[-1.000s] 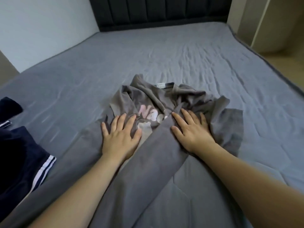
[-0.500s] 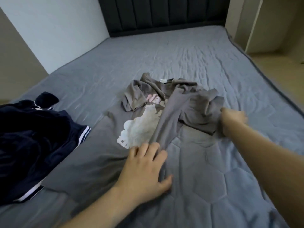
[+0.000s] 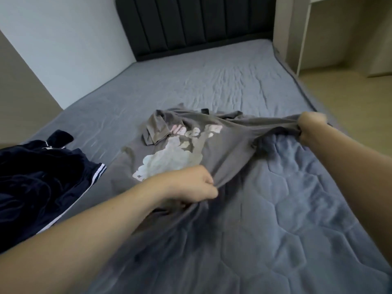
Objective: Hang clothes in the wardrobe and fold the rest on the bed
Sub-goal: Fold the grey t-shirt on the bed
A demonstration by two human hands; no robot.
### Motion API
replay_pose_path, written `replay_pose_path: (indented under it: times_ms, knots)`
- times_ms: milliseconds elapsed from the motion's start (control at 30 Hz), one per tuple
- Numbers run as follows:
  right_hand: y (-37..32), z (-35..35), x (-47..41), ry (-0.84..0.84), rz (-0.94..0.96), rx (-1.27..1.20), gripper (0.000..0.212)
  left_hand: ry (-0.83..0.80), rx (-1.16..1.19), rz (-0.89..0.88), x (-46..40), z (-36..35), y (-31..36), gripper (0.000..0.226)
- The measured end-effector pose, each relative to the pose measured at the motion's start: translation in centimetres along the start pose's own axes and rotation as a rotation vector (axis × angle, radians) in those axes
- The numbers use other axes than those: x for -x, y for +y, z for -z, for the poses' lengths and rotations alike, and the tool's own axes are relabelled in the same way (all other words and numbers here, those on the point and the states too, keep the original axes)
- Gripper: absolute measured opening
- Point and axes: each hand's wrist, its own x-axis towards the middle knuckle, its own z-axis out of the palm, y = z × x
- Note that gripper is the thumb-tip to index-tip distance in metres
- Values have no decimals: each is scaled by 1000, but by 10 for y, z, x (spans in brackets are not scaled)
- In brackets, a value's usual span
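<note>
While the left hand [image 3: 191, 184] sits nearest the camera with its fingers curled into a pinch on the lower edge of the grey T-shirt [image 3: 222, 145], the cloth rises off the bed [image 3: 297, 209] in a taut ridge toward the right hand [image 3: 310, 128]. That hand is farther out and to the right, fingers bunched tight round a gathered fistful of the same shirt, probably its side or a sleeve; which exactly cannot be told. Between the 2 hands the fabric is stretched and partly lifted, while the printed front with its pale graphic and pink lettering lies face up on the mattress, one sleeve [image 3: 156, 130] folded over near the collar.

The step in hand looks like spreading the shirt flat before folding. To do it well, the 2 grips should pull apart evenly and low, so the cloth settles without dragging the far side into new creases. The right fistful is bulky, so a pinch on a seam or hem would give a straighter edge. The crumpled left sleeve will need opening out too.

Off to the left lies a dark navy garment [image 3: 42, 177] with white stripes, heaped and not yet folded. Beyond the shirt the grey sheet runs wrinkled up to the dark padded headboard [image 3: 191, 24].
</note>
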Motion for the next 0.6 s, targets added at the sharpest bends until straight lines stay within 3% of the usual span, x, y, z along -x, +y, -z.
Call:
replay_pose_path:
  times_ms: [67,100,167,200,300,400,467,600]
  knots:
    - [24,25,-16,68,115,290,20,-81,209,-149,-3,-16,47,32]
    - [40,34,-23,105,112,303,30,-123,254,-206,-5,-29,67,30]
    - [68,52,-41,135,-56,59,39,-265,318,-264,-9,-63,101,30]
    - [76,62,-44,141,-128,-39,40,-346,292,-310,-12,-80,115,28]
    - [98,77,-53,250,1,208,44,-440,78,-477,-18,-110,138,13]
    - [92,62,-40,350,230,521,62,-322,213,-429,-31,-105,119,8]
    - [76,29,-15,328,484,557,58,-129,298,-302,-37,-93,79,6]
    - [51,-52,75,-62,863,630,50,341,186,-36,-29,-72,-39,6]
